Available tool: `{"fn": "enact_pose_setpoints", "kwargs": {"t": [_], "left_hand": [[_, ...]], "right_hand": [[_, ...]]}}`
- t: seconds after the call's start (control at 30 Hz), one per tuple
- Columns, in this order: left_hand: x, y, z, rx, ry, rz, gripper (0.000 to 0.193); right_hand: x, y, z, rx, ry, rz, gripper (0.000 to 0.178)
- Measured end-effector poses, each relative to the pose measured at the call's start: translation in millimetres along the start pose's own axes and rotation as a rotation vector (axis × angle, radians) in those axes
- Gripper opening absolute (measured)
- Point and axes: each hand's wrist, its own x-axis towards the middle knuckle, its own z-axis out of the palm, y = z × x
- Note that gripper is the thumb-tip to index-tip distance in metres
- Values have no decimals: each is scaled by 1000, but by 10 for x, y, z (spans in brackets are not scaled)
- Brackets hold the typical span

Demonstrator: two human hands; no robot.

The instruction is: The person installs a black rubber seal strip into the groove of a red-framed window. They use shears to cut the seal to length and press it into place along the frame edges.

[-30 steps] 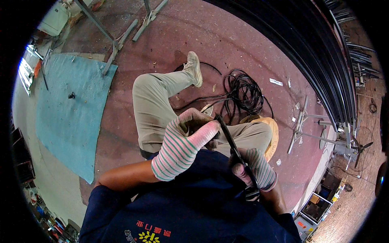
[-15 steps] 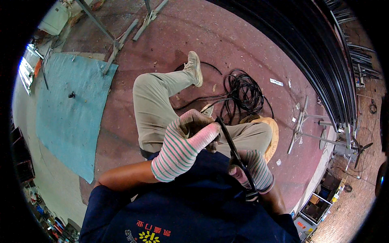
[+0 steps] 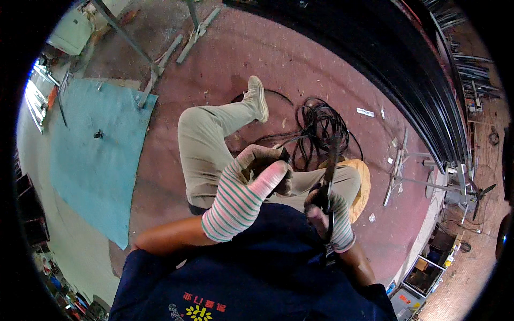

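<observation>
Left hand [image 3: 242, 191] is pinching, thumb to fingers; right hand [image 3: 339, 220] is wrapped round a slim black bar [image 3: 332, 161]. Bar's just swung away from the left, so looks apart from the small dark piece [image 3: 284, 155] pinched there.

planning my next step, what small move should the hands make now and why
I'd probably bring the upper end of the long dark item over to the small dark piece, since the right hand grips the first, the left hand pinches the second, and a gap shows between them.
</observation>
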Motion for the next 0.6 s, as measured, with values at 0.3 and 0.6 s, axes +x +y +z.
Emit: {"fn": "enact_pose_setpoints", "kwargs": {"t": [0.3, 0.6], "left_hand": [[-21, 302, 347, 81, -88, 44, 16], [-74, 338, 404, 37, -38, -78, 12]], "right_hand": [[134, -117, 146, -200, 78, -303, 21], [-75, -251, -19, -388, -126, -296, 40]]}}
